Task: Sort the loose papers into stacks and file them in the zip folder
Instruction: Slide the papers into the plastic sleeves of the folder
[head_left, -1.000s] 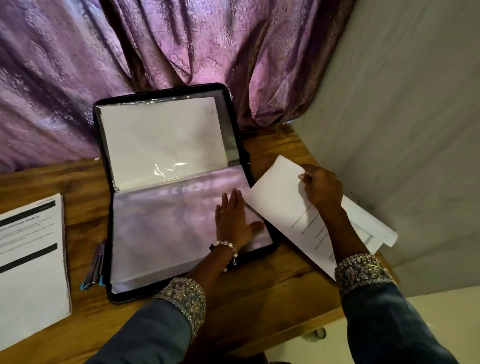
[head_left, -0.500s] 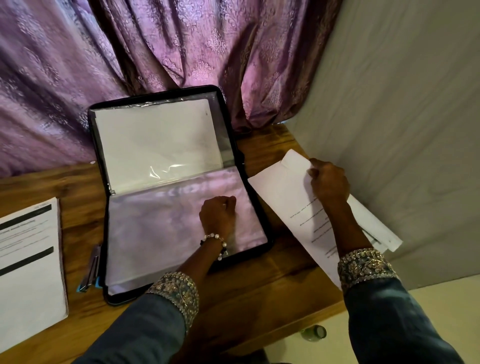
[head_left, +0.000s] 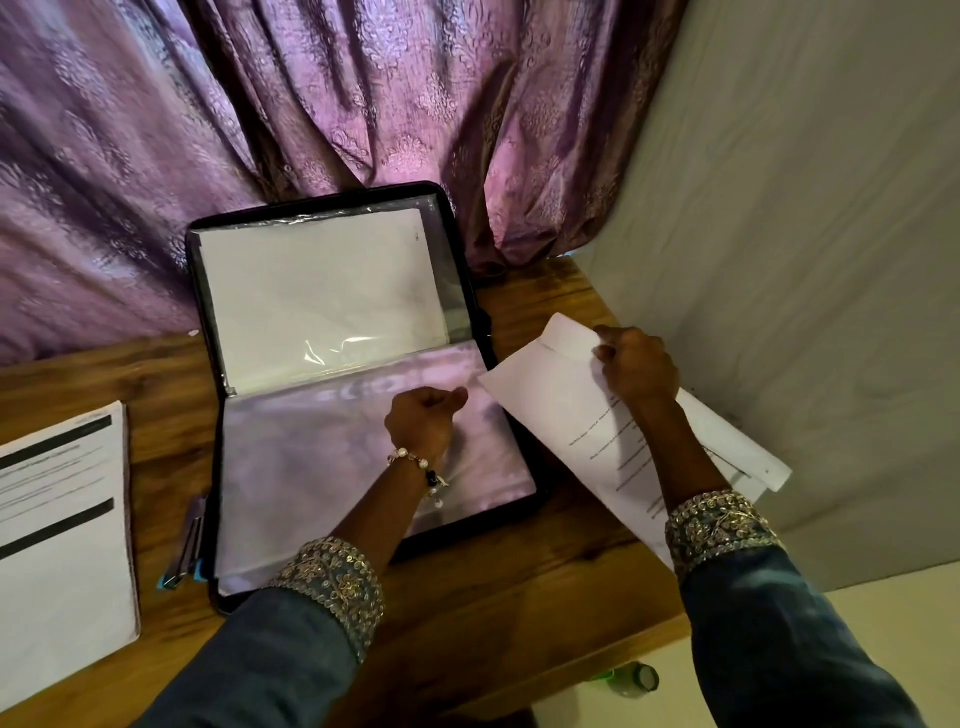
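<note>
Lifted slightly, paper (head_left: 561, 410) pinched by right hand (head_left: 636, 366) beside zip folder (head_left: 332, 312).

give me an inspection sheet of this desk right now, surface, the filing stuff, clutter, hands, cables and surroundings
Surface: wooden table, wood grain showing.
Job's things: black zip folder open, plastic sleeves showing, a white sheet in the far sleeve; printed sheet lifted at its far edge over more loose papers; paper stack with black bars at the left.
Clutter: pens beside the folder's left edge.
Hands: left hand curled on the near sleeve, whether it pinches the plastic unclear; right hand pinches the printed sheet.
Cables: nothing seen.
Surroundings: purple curtain behind, pale wall at the right, green bottle below the table edge.
</note>
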